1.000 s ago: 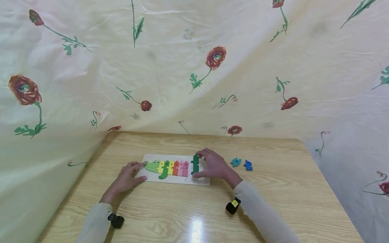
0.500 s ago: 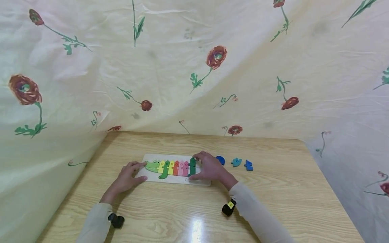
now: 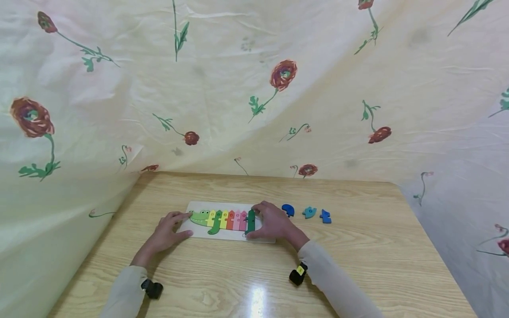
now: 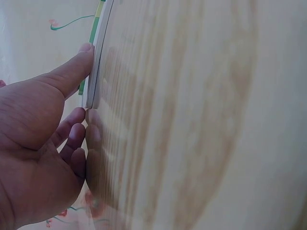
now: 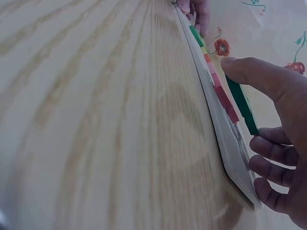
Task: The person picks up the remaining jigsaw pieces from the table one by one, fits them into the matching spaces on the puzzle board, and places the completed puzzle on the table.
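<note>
- The right hand (image 3: 274, 223) pinches a dark green piece (image 3: 251, 221) between thumb and fingers, above the puzzle board (image 3: 230, 235), close by the pink piece (image 3: 243, 221).
- The left hand (image 3: 169, 232), thumb and fingers spread apart, touches the board's crocodile-head end.
- Three blue pieces (image 3: 309, 212) lie right, on the worktop (image 3: 222, 278).

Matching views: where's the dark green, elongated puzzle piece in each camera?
Head: lower centre, dark green, elongated puzzle piece held in the right hand.
Left wrist: not visible.
Right wrist: right of centre, the piece between thumb and fingers.
Shared landmark: white rectangular puzzle board, edge-on at upper left in left wrist, right of centre in right wrist.
</note>
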A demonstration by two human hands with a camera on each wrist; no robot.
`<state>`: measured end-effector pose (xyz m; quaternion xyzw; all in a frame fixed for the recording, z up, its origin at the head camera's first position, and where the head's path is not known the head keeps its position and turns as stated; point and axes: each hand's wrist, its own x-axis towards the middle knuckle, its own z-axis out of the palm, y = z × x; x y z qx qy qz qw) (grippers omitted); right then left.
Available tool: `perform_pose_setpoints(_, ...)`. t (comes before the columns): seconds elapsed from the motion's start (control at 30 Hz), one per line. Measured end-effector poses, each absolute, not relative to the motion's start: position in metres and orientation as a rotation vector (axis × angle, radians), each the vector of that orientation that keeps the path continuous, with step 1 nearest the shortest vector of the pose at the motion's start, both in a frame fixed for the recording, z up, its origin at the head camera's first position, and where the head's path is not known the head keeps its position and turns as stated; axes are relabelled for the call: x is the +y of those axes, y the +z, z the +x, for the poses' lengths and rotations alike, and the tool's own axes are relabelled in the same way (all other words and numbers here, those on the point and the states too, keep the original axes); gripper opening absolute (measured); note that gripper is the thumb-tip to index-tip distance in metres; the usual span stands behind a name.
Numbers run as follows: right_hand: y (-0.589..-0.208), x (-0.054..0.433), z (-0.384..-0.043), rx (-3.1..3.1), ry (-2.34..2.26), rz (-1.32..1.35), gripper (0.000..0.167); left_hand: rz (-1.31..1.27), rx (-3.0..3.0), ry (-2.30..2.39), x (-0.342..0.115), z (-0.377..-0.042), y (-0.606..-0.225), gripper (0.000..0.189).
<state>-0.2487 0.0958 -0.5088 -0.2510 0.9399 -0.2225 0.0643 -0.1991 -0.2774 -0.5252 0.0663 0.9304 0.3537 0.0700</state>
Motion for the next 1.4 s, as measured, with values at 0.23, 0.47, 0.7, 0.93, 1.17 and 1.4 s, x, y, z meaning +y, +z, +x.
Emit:
perform_pose_setpoints(0.23,-0.5117,0.0941,-0.2484,2.839,-0.641,-0.75,0.097,0.184,2.791,1.071,-0.2765,-0.1983,-0.523,0.065)
perform_pose_setpoints(0.47,-0.5107,0.0923,-0.2475,2.842,-0.605,-0.766,0.097,0.197,2.8,1.072,-0.2766,-0.1968,-0.5225,0.063)
perform_pose_setpoints(0.7,-0.5128,0.0915,-0.2482,2.855,-0.583,-0.788,0.099,0.181,2.792,1.076,-0.2763,-0.1961,-0.522,0.064)
perform_pose_setpoints(0.93,-0.5164,0.091,-0.2488,2.865,-0.577,-0.785,0.099,0.208,2.81,1.075,-0.2761,-0.1962,-0.522,0.063)
perform_pose_setpoints(1.17,-0.5153,0.0898,-0.2474,2.866,-0.575,-0.769,0.099,0.206,2.811,1.076,-0.2763,-0.1956,-0.5227,0.063)
perform_pose_setpoints(1.4,-0.5161,0.0895,-0.2474,2.878,-0.558,-0.772,0.099,0.179,2.808,1.061,-0.2753,-0.1958,-0.5213,0.063)
